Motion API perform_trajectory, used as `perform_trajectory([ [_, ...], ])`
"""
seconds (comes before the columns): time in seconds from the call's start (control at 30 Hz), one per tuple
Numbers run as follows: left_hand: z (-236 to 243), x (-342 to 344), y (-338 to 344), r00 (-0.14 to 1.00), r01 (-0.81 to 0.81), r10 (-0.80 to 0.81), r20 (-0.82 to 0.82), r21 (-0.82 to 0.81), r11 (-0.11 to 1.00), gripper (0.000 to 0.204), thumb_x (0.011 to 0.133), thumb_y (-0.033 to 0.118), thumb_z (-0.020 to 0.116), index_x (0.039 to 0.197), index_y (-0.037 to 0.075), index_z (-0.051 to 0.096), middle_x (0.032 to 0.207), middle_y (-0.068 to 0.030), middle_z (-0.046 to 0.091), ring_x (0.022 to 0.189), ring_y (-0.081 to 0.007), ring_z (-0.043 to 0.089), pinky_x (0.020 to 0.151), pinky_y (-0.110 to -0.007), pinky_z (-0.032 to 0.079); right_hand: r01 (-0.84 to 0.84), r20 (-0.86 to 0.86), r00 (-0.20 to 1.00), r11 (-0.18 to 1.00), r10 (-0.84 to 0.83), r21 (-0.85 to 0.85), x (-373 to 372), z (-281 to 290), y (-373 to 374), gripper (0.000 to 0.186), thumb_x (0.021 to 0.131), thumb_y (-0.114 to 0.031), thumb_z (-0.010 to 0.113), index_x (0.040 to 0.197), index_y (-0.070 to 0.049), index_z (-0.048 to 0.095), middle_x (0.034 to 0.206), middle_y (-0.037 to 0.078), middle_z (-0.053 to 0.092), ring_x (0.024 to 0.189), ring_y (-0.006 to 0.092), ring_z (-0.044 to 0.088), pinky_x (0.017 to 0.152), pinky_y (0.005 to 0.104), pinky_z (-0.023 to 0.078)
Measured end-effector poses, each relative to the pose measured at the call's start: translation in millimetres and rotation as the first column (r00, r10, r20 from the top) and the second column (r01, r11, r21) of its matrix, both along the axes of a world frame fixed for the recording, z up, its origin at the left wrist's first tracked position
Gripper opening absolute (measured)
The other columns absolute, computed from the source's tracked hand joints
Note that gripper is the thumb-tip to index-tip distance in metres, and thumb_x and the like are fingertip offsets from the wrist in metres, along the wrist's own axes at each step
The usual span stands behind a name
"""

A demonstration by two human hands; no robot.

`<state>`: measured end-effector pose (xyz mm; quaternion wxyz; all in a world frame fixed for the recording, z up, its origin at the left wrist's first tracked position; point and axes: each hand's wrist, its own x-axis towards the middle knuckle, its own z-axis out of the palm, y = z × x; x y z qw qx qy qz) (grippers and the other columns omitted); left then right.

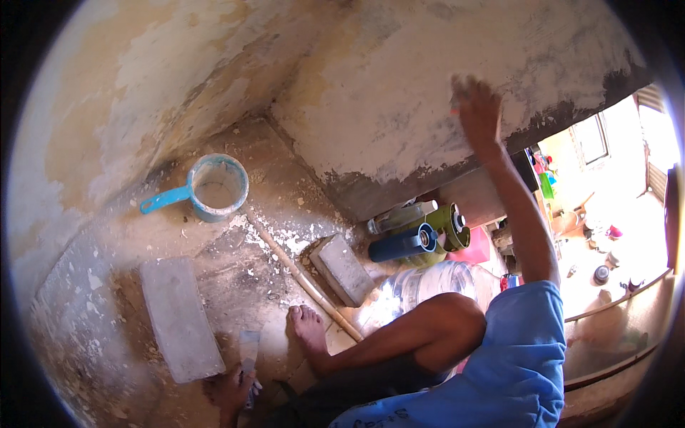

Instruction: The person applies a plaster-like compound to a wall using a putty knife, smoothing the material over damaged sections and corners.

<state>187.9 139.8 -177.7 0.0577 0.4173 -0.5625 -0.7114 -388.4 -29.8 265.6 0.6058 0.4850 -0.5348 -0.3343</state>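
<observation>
My right hand [477, 110] is raised at the patchy plastered wall [399, 93], with its arm stretched up and away. Its fingers look bent but are smeared by motion. A small orange-red bit shows at their left side; I cannot make out what it belongs to. Low in the view, my left hand [232, 390] is closed round a putty knife [249, 348], whose flat pale blade points away from me. This hand is close to the near end of a grey block [182, 317] on the floor.
A blue dipper [221, 211] with pale residue stands near the corner. A wooden stick [289, 267] crosses the flake-strewn floor beside a smaller block [342, 271]. Right of it are a blue bottle [399, 245], a green container [449, 221] and a large clear water jug [439, 279].
</observation>
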Motion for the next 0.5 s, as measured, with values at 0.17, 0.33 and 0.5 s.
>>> perform_trajectory([
  [0.17, 0.3, -0.6, 2.6, 0.968, -0.129, 0.178, -0.175, 0.258, 0.958, 0.024, 0.095, 0.022, 0.055, 0.101, -0.001, 0.059, 0.067, -0.0078, 0.065, 0.053, -0.0133, 0.058, 0.052, -0.027, 0.047, 0.106, 0.198, 0.968, 0.967, -0.154, 0.233, 7.4, -46.1, 52.4, 0.063, 0.08, -0.023, 0.064, 0.14, -0.017, 0.045, 0.13, 0.008, 0.05, 0.119, 0.0267, 0.045, 0.091, 0.0494, 0.038],
  [0.33, -31.6, 7.1, 14.5, 0.976, -0.151, 0.174, -0.13, 0.17, 0.974, 0.026, 0.095, 0.022, 0.055, 0.105, -0.002, 0.058, 0.067, -0.0074, 0.064, 0.055, -0.0131, 0.059, 0.052, -0.027, 0.047, -0.01, 0.146, 0.989, 0.973, -0.025, 0.23, 30.0, 1.2, 50.5, 0.065, 0.076, -0.023, 0.069, 0.137, -0.018, 0.047, 0.129, 0.006, 0.05, 0.118, 0.0239, 0.046, 0.094, 0.0485, 0.037],
  [0.5, 11.9, -4.7, -5.0, 0.986, -0.076, 0.105, -0.127, 0.218, 0.973, 0.023, 0.096, 0.021, 0.055, 0.102, -0.001, 0.057, 0.067, -0.0074, 0.064, 0.056, -0.0131, 0.059, 0.052, -0.027, 0.047, -0.131, 0.025, 0.991, 0.948, 0.129, 0.291, -0.2, 48.7, 2.7, 0.064, 0.076, -0.017, 0.066, 0.137, -0.02, 0.048, 0.13, 0.006, 0.05, 0.119, 0.0233, 0.046, 0.097, 0.0456, 0.036],
])
